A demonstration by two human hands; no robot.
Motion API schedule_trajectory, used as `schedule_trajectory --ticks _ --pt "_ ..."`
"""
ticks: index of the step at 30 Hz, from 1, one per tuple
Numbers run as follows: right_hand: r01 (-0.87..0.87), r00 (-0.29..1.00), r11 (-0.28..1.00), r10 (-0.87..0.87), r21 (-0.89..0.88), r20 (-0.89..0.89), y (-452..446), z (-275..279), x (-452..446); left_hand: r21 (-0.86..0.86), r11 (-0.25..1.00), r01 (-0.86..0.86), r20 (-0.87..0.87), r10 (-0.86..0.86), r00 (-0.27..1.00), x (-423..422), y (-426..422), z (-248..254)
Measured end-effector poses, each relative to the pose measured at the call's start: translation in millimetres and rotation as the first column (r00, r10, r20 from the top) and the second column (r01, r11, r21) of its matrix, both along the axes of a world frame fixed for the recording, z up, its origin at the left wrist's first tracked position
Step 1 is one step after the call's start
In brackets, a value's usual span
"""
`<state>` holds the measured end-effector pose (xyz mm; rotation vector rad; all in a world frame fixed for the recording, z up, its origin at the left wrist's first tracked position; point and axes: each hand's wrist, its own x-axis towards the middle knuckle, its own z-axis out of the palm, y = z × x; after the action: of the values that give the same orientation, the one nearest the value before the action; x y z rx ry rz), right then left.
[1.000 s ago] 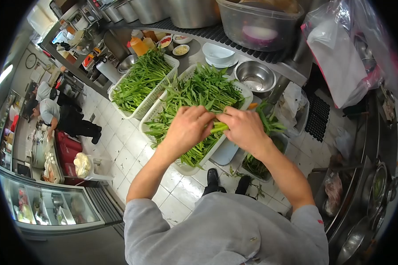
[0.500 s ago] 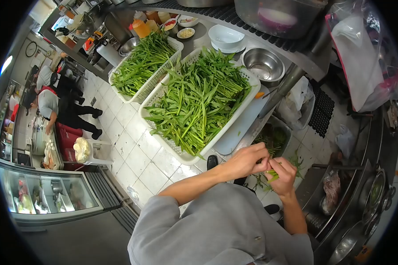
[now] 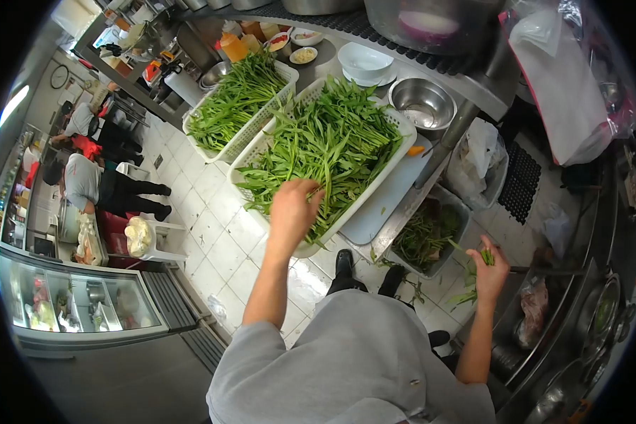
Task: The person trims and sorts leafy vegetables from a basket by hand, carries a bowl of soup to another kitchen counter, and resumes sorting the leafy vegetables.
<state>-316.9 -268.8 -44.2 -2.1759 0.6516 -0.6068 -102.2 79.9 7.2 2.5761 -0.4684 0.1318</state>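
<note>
My left hand [image 3: 293, 210] is over the near side of a white basket [image 3: 290, 249] heaped with long-stemmed leafy greens [image 3: 339, 152], which look like water spinach. Its fingers are bent down and closed on the leaves, the fingertips partly hidden. Out to the right, my right hand [image 3: 490, 272] is closed around a few short green stems [image 3: 487, 256], held above the floor. Between the hands and lower down, a grey bin [image 3: 466, 220] contains stems and leaf scraps [image 3: 424, 237].
A second white basket of greens [image 3: 240, 102] stands beyond the first. A white cutting board [image 3: 385, 205] and steel bowl [image 3: 422, 104] lie to its right. A bin lined with plastic [image 3: 482, 166] is farther right. Two people [image 3: 85, 177] stand at the far left counter.
My hands were together over the grey bin, gripping green stems. Now they are apart: my left hand has moved up and left to the basket, my right slightly right with stems.
</note>
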Motion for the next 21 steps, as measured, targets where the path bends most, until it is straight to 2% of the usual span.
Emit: schedule_trajectory --ticks 3,6,7,10,14,16,18,20,21 --pt "-0.096 0.995 0.994 0.098 0.046 -0.035 0.6 12.2 24.1 0.290 0.953 -0.088 0.042 0.080 0.996 -2.6 28.2 -12.0" --pt "-0.210 0.977 0.978 0.209 -0.010 -0.030 1.2 13.5 44.1 0.237 0.970 -0.055 0.009 0.055 0.998 -1.7 35.5 -13.5" --pt "-0.233 0.972 0.972 0.232 -0.038 -0.029 2.0 18.2 47.9 0.230 0.970 -0.084 0.079 0.068 0.995 -1.1 37.5 -7.3" --pt "-0.261 0.962 0.960 0.267 -0.098 0.051 4.8 25.6 56.7 -0.098 0.989 -0.106 0.089 0.115 0.989 4.9 48.0 18.7" --pt "-0.328 0.920 0.944 0.328 -0.039 0.214 27.1 65.4 73.1 -0.252 0.965 -0.072 0.214 0.128 0.968 -0.4 52.6 71.9" --pt "-0.369 0.869 0.921 0.390 -0.125 0.305 44.5 90.7 85.0 -0.295 0.954 -0.063 0.299 0.155 0.941 -4.6 51.1 97.5" --pt "-0.392 0.822 0.897 0.441 -0.204 0.361 61.7 109.7 98.2 -0.181 0.983 0.013 0.539 0.088 0.837 0.1 45.3 106.4" --pt "-0.414 0.784 0.865 0.497 -0.283 0.373 74.8 122.7 107.8 -0.125 0.984 0.128 0.421 -0.065 0.905 5.9 37.5 105.8" --pt "-0.437 0.761 0.846 0.529 -0.307 0.375 77.6 124.3 113.4 -0.170 0.977 0.128 0.493 -0.028 0.870 11.5 39.5 111.4"
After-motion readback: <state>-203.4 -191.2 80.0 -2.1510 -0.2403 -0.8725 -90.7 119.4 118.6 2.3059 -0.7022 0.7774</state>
